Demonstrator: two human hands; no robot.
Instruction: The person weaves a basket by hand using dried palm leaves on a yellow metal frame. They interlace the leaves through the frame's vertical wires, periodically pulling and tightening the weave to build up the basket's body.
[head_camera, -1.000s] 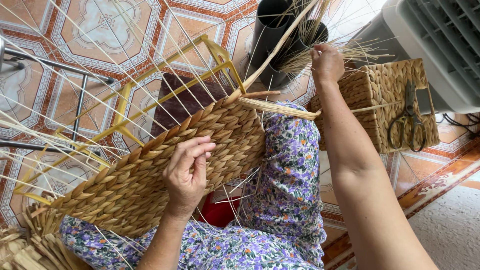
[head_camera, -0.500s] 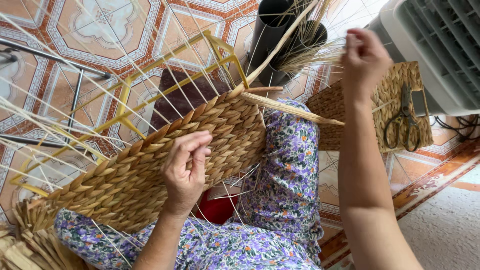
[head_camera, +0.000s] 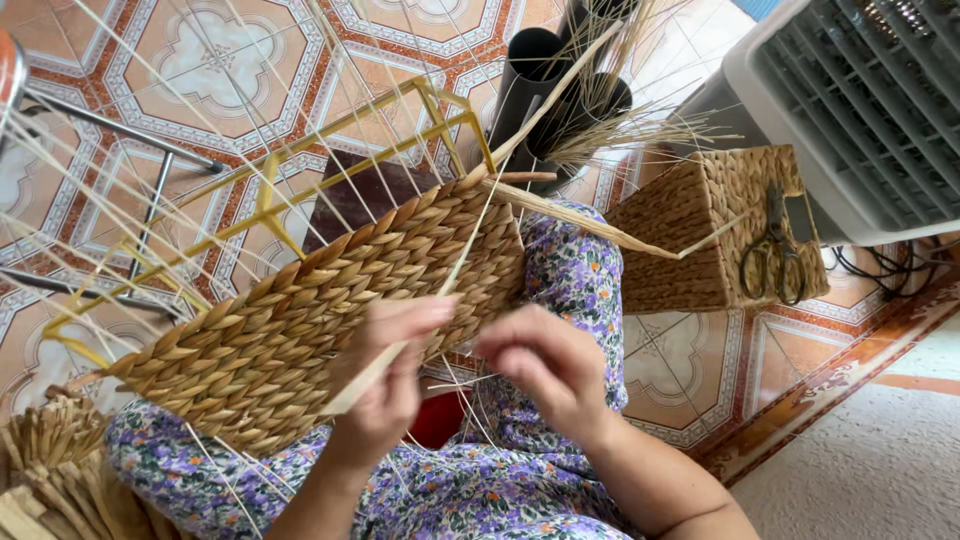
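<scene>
- Head view shows the left hand (head_camera: 385, 390) closed around a pale flat weaving strand (head_camera: 450, 280), gripping its lower end against the near edge of the woven panel (head_camera: 300, 330).
- The right hand (head_camera: 540, 365) sits just beside the left, fingers curled and pinched; it is blurred, so whether it holds the strand or a thin fibre cannot be told.
- The strand's long axis runs from the left hand up and away to the right, crossing the panel's corner and reaching toward the dark tubes (head_camera: 545, 85). The left hand is the nearer one to it, at its lower end.
- The panel lies tilted across the lap on a flowered dress (head_camera: 570, 280), its long side running from lower left to upper right, stretched on a yellow wire frame (head_camera: 330, 135) with thin pale spokes fanning out.
- Loose dried stalks (head_camera: 60, 470) lie at the lower left.
- To the right a finished woven basket (head_camera: 700, 230) stands on the tiled floor (head_camera: 200, 40), with scissors (head_camera: 772, 260) resting on top.
- A grey fan housing (head_camera: 860, 110) stands beyond the basket.
</scene>
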